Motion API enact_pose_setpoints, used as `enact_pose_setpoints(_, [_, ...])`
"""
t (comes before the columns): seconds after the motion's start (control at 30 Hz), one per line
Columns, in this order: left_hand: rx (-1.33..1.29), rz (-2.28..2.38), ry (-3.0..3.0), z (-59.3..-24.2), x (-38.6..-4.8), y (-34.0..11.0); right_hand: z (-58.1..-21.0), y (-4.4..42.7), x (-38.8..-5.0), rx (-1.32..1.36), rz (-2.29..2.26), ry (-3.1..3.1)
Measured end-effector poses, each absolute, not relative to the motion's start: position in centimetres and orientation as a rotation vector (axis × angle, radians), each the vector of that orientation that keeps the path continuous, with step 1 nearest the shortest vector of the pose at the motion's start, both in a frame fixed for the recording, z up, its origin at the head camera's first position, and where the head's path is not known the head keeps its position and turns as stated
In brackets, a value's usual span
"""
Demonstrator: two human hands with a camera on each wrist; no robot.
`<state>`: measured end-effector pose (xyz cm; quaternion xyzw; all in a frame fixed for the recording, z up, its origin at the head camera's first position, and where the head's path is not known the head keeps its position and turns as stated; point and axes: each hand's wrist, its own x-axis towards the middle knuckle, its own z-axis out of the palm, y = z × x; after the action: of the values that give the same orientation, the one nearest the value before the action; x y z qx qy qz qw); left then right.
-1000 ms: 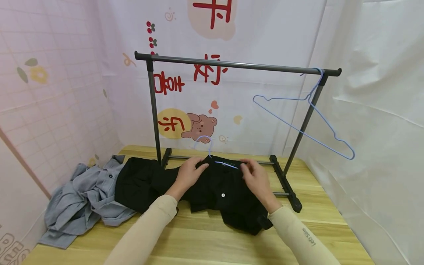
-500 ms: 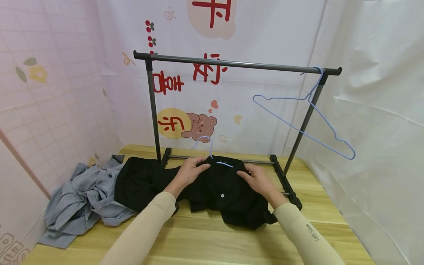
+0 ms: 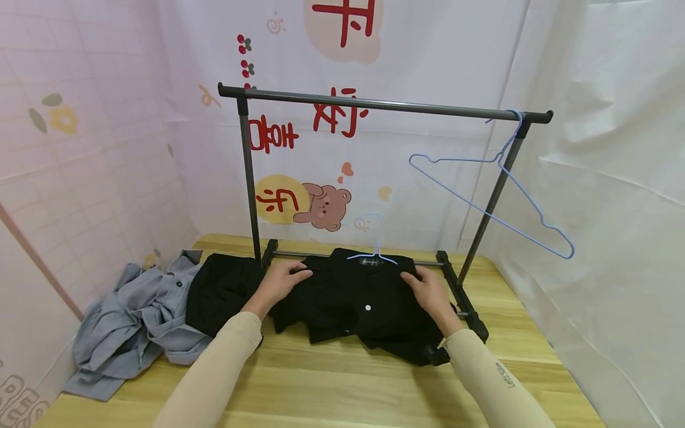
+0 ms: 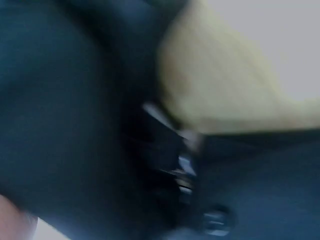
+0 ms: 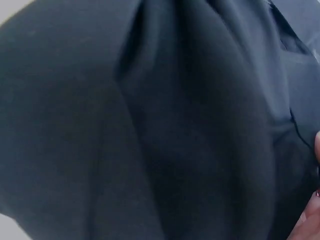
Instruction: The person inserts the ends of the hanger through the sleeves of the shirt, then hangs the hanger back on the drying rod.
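A black shirt [image 3: 342,297] with a white button lies bunched on the table, its collar toward the rack. Out of the collar rises the hook of a pale blue hanger [image 3: 377,257], whose lower part is hidden inside the cloth. My left hand [image 3: 278,285] pinches the shirt near its left shoulder. On the other side my right hand [image 3: 430,291] grips the cloth at the right shoulder, thumb on top. Dark fabric [image 5: 200,125] fills most of the right wrist view, with fingertips at its right edge. Blurred black cloth [image 4: 60,110] covers much of the left wrist view.
A grey clothes rack [image 3: 385,106] stands at the back, its feet on the wooden table [image 3: 321,386]. A second blue hanger [image 3: 497,159] hangs at the right end of its bar. Grey-blue clothing [image 3: 134,315] lies at the left, partly under black cloth [image 3: 219,291].
My left hand has moved left from the collar to the shoulder, spreading the shirt wider. The hanger hook has shifted right and now stands near the collar's middle. My right hand moved slightly right.
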<state>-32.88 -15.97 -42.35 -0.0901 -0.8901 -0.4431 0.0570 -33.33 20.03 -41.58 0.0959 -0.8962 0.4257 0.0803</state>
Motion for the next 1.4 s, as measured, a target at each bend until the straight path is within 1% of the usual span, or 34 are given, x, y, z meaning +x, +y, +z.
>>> enact_pose_setpoints(0.07, [-0.238,-1.363,-2.678,-42.8,-32.9,-17.2,-41.8,20.4,-33.4,0.227,1.303,-2.664])
enact_pose_setpoints(0.17, [-0.215,-1.376,-2.671,-43.1,-32.8,-18.7,-41.8,20.7,-33.5,0.216,1.283,-2.629])
enact_pose_setpoints(0.43, [-0.064,-1.422,-2.632,-42.6,-32.7,-21.6,-41.1,21.3,-33.9,0.127,1.13,-2.522])
enact_pose_setpoints(0.57, [0.034,-1.27,-2.62,-42.6,-32.8,-22.7,-41.3,21.8,-34.1,0.086,1.113,-2.501])
enact_pose_setpoints(0.63, [0.049,-1.129,-2.608,-42.7,-32.8,-22.7,-41.6,21.8,-34.1,0.134,1.131,-2.51])
enact_pose_setpoints(0.73, [0.01,-0.95,-2.566,-42.6,-32.8,-21.8,-41.9,21.6,-34.1,0.25,1.159,-2.538])
enact_pose_setpoints(0.83, [-0.097,-0.889,-2.536,-42.1,-33.1,-20.0,-42.1,21.1,-34.1,0.322,1.192,-2.552])
enact_pose_setpoints(1.07, [-0.408,-1.106,-2.622,-40.6,-33.2,-14.4,-42.0,20.0,-34.1,0.418,1.196,-2.544])
enact_pose_setpoints(1.23, [-0.413,-1.266,-2.662,-40.4,-32.9,-12.1,-42.0,19.6,-33.9,0.478,1.234,-2.555])
enact_pose_setpoints(1.4, [-0.34,-1.372,-2.706,-41.0,-32.6,-11.6,-42.1,19.3,-33.8,0.435,1.271,-2.591])
